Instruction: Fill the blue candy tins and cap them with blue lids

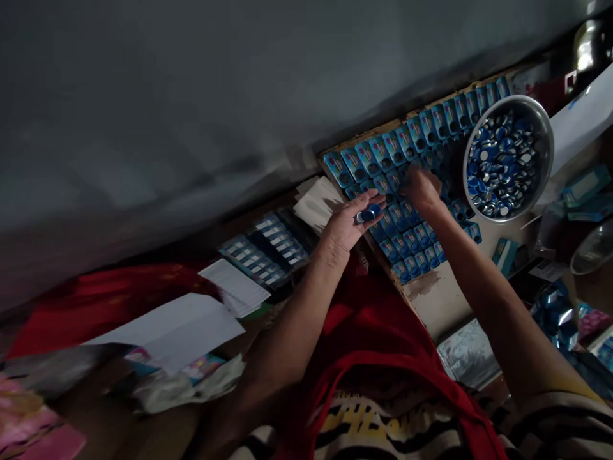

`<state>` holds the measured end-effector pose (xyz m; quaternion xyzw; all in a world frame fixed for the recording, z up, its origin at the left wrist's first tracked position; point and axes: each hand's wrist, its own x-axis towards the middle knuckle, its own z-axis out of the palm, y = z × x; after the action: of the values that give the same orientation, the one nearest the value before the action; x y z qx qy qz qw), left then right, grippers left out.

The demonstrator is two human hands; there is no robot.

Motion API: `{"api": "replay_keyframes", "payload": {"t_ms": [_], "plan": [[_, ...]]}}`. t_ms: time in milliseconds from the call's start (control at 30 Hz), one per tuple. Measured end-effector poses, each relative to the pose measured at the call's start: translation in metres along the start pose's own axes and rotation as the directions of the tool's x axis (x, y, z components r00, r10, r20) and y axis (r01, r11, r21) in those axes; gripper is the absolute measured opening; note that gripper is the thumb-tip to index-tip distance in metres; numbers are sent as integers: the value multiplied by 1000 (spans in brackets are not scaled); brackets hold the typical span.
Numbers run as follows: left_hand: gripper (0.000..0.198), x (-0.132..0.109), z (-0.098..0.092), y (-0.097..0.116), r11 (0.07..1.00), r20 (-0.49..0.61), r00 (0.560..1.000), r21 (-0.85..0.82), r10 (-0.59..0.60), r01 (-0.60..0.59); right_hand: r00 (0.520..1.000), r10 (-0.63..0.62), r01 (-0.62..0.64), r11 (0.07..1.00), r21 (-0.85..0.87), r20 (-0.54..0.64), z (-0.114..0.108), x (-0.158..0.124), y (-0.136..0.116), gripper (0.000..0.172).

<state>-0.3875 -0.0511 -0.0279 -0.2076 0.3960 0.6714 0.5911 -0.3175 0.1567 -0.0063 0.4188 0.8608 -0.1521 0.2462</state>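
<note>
My left hand (348,220) is turned palm up, fingers partly extended, and holds a few small round blue-and-silver tins (368,213). It hovers at the left edge of rows of blue printed cards (380,153) laid on a board. Many cards in the back row show a dark round spot at the lower end; cards in the front rows carry blue discs. Over the middle rows, my right hand (422,188) points down with its fingers drawn together. Motion blurs those fingertips, and anything between them is hidden.
A metal bowl (550,150) full of similar round tins stands at the right on the board. White papers (318,203) and packs with silvery strips (268,246) lie left of the cards. A grey wall (191,115) rises behind. Blue boxes (587,185) are at far right.
</note>
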Motion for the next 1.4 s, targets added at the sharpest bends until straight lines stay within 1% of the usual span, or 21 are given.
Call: {"api": "replay_keyframes", "payload": {"t_ms": [100,167,233,300,367,433,500,567,633,700,767,867,933,1033,1133,1200,1267,1300,1333,1400], "plan": [[29,0,-1,3,1000,19,1000,-6,-10,10,1000,0,0,1000,-20,-11,-6,0,4,28],[36,-2,-1,3,1000,21,999,-5,-25,25,998,-41,40,999,-33,-40,-9,-12,2,26],[38,-4,-1,1,1000,14,999,2,-30,30,989,-121,122,992,10,-83,-6,-33,-5,20],[35,-5,0,-2,1000,-19,999,10,-26,26,964,-234,248,963,110,-125,1,-57,-14,21],[31,-4,1,-6,999,-67,997,17,-30,31,930,-342,364,909,200,-136,13,-78,-21,27],[29,-3,2,-11,998,-93,994,34,-57,60,913,-391,407,879,249,-114,26,-91,-23,30],[30,-2,4,-16,993,-80,992,57,-96,101,925,-369,380,885,269,-93,37,-96,-19,26],[32,-4,5,-18,989,-61,990,65,-126,130,944,-318,329,897,295,-85,42,-93,-12,16],[32,-8,4,-19,993,-42,993,39,-111,112,966,-237,257,908,330,-101,41,-85,-7,11],[28,-12,1,-16,999,-34,998,3,-52,52,981,-136,176,928,329,-141,36,-72,-6,10],[24,-15,-5,-10,1000,-46,999,-14,11,-11,984,-78,118,958,260,-159,29,-58,-10,13],[26,-17,-14,2,998,-69,996,-14,59,-60,992,-84,93,991,101,-90,20,-40,-21,15],[35,-17,-19,9,998,-36,997,-27,63,-64,997,-71,72,997,31,-29,16,-29,-26,15],[46,-16,-24,15,998,44,997,-39,61,-59,1000,-23,23,1000,-20,17,10,-15,-27,21],[56,-18,-27,14,998,57,997,-24,57,-55,999,-17,18,998,-62,27,2,-12,-25,27],[61,-20,-28,11,999,28,999,-19,34,-34,999,-50,49,995,-88,-4,0,-24,-28,30],[60,-23,-29,6,999,-3,1000,-26,19,-19,989,-127,123,991,-61,-74,5,-47,-34,25],[58,-24,-29,3,999,-13,1000,-30,17,-18,976,-184,183,983,-25,-113,11,-62,-37,22],[57,-24,-30,-1,999,-21,1000,-28,16,-16,956,-254,260,965,23,-143,18,-77,-40,22],[57,-24,-30,-8,1000,-34,999,1,4,-4,897,-410,433,891,136,-167,37,-102,-46,25]]}}
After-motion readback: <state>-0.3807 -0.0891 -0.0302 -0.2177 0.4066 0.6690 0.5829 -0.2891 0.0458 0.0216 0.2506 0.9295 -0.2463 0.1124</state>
